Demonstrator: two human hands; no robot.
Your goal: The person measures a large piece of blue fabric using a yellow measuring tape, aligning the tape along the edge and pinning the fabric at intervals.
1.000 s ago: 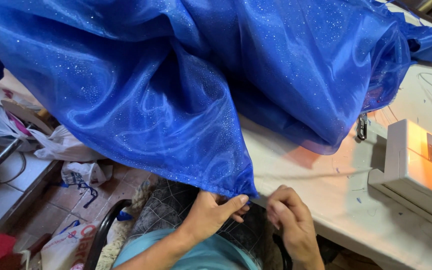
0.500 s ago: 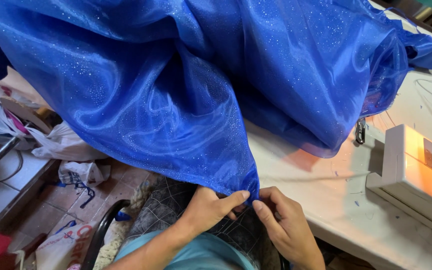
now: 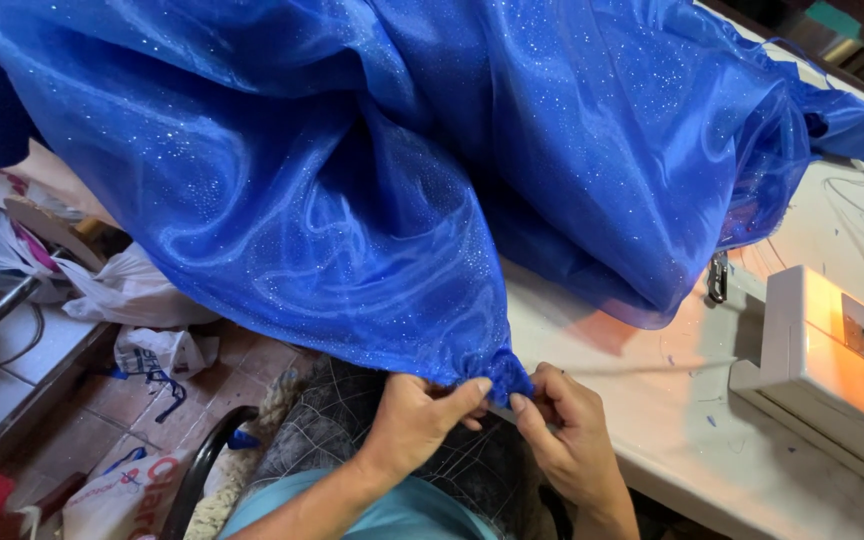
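The blue glittery fabric (image 3: 372, 190) fills the upper two thirds of the frame, heaped over the white table (image 3: 652, 400) and spilling off its near edge toward the lower centre; there its hem is gathered into a small bunched corner, and both hands meet on it. The left hand (image 3: 414, 420) pinches the gathered edge from the left, thumb laid along the fold; the right hand (image 3: 567, 430) closes on the same bunch from the right, fingertips tight together — so the two hands are together, both clamped on the cloth, almost touching each other.

To do this well, I judge, the grip should stay on the very edge, close to the gathers, so that the slippery sheer layers do not slide apart; the pull wants to be small and even, since the weight of the heap on the table drags against it; keeping the bunch over the lap, in clear sight, helps.

At the right edge stands a white sewing machine (image 3: 832, 350), its lamp glowing orange; plastic bags (image 3: 122, 290) lie on the tiled floor at lower left.
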